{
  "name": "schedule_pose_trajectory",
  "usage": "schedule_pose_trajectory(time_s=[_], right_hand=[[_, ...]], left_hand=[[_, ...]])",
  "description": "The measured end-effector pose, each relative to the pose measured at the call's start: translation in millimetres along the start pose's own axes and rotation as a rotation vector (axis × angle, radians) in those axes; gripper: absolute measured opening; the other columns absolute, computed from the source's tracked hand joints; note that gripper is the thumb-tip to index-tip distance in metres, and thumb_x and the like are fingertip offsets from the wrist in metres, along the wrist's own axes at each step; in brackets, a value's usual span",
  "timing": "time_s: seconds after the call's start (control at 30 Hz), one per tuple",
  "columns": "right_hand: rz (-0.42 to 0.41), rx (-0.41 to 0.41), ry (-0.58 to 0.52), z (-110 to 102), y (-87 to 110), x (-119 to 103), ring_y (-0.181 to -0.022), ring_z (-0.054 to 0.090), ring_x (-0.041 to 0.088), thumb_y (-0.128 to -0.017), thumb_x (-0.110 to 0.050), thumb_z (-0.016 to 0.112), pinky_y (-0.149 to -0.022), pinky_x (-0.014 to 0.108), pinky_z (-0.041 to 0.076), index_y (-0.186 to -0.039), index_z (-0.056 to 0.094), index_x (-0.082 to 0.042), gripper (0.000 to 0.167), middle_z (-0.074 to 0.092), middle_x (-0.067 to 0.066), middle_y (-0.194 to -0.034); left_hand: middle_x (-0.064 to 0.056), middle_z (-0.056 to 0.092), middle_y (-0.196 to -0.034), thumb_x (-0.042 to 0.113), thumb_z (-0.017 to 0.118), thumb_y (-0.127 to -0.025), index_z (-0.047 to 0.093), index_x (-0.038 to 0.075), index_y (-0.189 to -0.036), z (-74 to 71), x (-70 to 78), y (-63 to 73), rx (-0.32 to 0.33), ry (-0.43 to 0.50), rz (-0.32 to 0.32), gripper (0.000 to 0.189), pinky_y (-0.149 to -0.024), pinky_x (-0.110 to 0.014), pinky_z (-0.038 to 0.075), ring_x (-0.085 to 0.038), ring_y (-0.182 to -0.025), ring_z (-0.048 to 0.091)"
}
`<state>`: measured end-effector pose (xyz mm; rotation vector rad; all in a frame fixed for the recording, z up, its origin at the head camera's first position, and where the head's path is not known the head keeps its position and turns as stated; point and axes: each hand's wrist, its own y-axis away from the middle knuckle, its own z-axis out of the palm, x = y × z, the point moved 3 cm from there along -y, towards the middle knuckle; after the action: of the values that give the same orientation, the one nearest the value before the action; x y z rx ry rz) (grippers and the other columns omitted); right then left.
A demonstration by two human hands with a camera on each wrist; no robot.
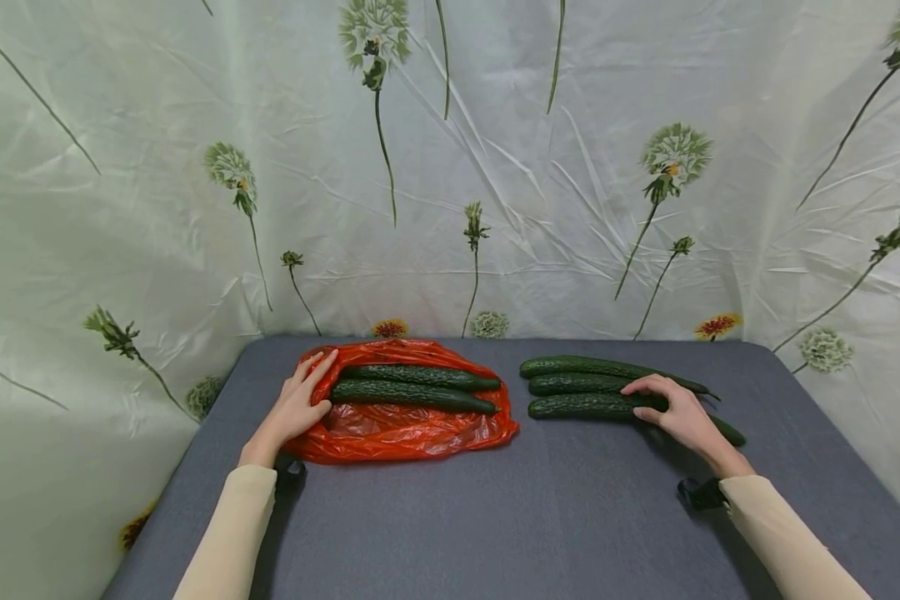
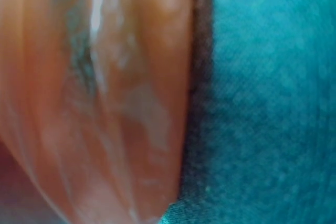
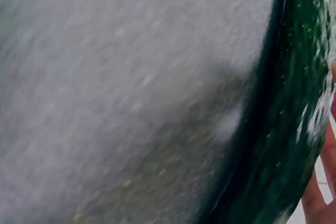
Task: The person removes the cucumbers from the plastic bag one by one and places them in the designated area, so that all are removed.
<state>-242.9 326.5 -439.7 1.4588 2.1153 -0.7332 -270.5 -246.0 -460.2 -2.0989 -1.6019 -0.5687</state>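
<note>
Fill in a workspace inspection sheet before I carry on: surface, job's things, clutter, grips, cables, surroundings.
Surface: dark blue-grey, fabric-textured tabletop.
Job's things: two long, dark-green, bumpy-skinned cucumbers lying in a crinkled red plastic bag; three similar loose cucumbers on the tabletop to its right.
Clutter: nothing seen.
Grips: left grip rests on the bag's left end; right grip curves round the front loose cucumber.
Cables: nothing seen.
Surroundings: pale, shiny, flower-printed sheeting behind and beside the tabletop.
</note>
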Motion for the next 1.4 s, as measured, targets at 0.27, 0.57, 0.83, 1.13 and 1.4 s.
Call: schedule_pose_trajectory(time_s=[0.27,0.57,0.83,1.13,1.4], right_hand=[[-0.007,0.045,-0.021,5,-9.3,-11,-0.106,0.054,0.037,-0.091,-0.01,0.063,-0.086,0.055,0.042,-0.118,0.063,-0.004,0.027,0.06,0.013,-0.113],[0.003,0.068,-0.038,10,-18.9,-23,-0.103,0.058,0.032,-0.092,-0.01,0.062,-0.081,0.045,0.047,-0.118,0.063,-0.004,0.027,0.062,0.012,-0.114],[-0.026,0.088,-0.045,20,-26.3,-29,-0.095,0.061,0.027,-0.093,-0.008,0.06,-0.077,0.038,0.048,-0.116,0.064,-0.003,0.024,0.065,0.012,-0.11],[-0.036,0.063,-0.099,35,-35.9,-40,-0.093,0.062,0.023,-0.093,-0.006,0.059,-0.077,0.037,0.049,-0.115,0.065,-0.002,0.023,0.066,0.012,-0.108],[-0.067,0.024,-0.161,48,-44.3,-60,-0.095,0.063,0.028,-0.094,-0.005,0.057,-0.077,0.035,0.049,-0.114,0.064,0.001,0.022,0.065,0.016,-0.109]], left_hand=[[-0.023,0.013,-0.153,0.006,0.054,-0.083,0.021,0.015,-0.154,0.8,-0.3,-0.4,0.003,0.001,-0.001,0.079,-0.093,-0.072,0.022,-0.059,-0.125,0.02],[-0.023,0.013,-0.153,0.007,0.054,-0.083,0.02,0.016,-0.154,0.5,-0.7,-0.5,-0.001,-0.003,-0.009,0.08,-0.093,-0.072,0.023,-0.059,-0.125,0.021],[-0.023,0.014,-0.153,0.008,0.054,-0.083,0.02,0.015,-0.154,0.8,-1.1,0.1,-0.001,-0.001,-0.01,0.079,-0.094,-0.072,0.023,-0.059,-0.125,0.022],[-0.024,0.014,-0.153,0.007,0.055,-0.083,0.021,0.015,-0.154,0.9,-0.1,0.1,-0.002,0.002,-0.005,0.08,-0.094,-0.072,0.023,-0.06,-0.125,0.021],[-0.025,0.017,-0.151,0.005,0.056,-0.083,0.023,0.014,-0.153,0.1,1.6,0.8,0.008,-0.007,0.013,0.078,-0.093,-0.072,0.024,-0.059,-0.125,0.023]])
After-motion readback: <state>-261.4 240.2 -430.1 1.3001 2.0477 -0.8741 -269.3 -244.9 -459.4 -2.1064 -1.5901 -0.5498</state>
